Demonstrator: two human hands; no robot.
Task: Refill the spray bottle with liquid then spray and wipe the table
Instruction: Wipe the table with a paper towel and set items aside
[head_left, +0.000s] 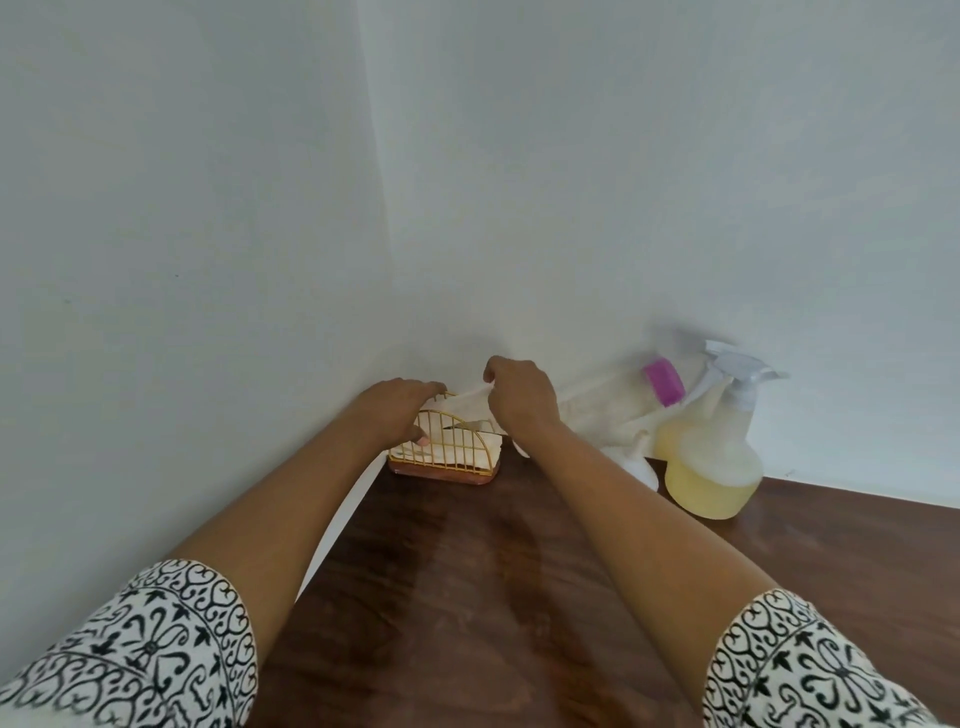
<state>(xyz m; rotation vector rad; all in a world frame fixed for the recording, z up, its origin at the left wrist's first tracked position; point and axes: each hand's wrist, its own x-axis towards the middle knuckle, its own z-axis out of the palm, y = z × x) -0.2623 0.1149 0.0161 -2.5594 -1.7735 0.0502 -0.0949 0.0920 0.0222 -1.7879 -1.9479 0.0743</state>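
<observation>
At 12 o'clock, in the far corner of the bench (467, 597), the left hand (397, 410) is lying over the top of the wire napkin holder (457, 452), its fingers (434, 388) curling round the gold rim and the thumb pressing on the front grid. This looks like steadying, since so light a rack would probably be sliding otherwise. Just right of it the right hand (519, 402) is pinching a napkin (467, 402), fingertips together on the upper edge, and seems to be lifting it out of the stack. The sheet is likely thin, soft and almost weightless and will tear easily once wet, so it is better taken by a folded edge than by a single corner.

Toward 1 o'clock a bottle with a pink cap (662, 382) is leaning against the wall, too blurred to read. At 2 o'clock the spray bottle (711, 467) is standing upright with the trigger head on and pale yellow liquid filling its lower part. The weight is probably sitting low and the plastic looks smooth, so the narrow neck under the trigger is the surest place to be taking hold
</observation>
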